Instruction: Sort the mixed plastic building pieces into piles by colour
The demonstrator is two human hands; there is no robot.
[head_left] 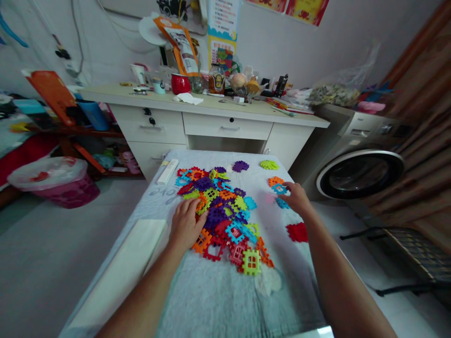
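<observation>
A heap of colourful plastic interlocking building pieces (pixel 217 213) lies on the cloth-covered table. My left hand (pixel 186 223) rests on the heap's left edge, its fingers spread over orange and purple pieces. To the right of the heap, my right hand (pixel 296 197) pinches the edge of a blue interlocking piece (pixel 279 189) with thumb and fingers. Just beyond it sits an orange piece (pixel 275 180), and another blue piece (pixel 282 203) lies under the hand. A red stack (pixel 296 232) is partly behind my right forearm. Green pieces (pixel 269 165) and purple pieces (pixel 240 166) lie farther back.
At the table's left are a white power strip (pixel 168 172) and a long white board (pixel 121 267). A cluttered white desk (pixel 207 105) stands beyond the table. On the right are a washing machine (pixel 355 159) and a chair (pixel 416 253); a pink bin (pixel 59 185) stands left.
</observation>
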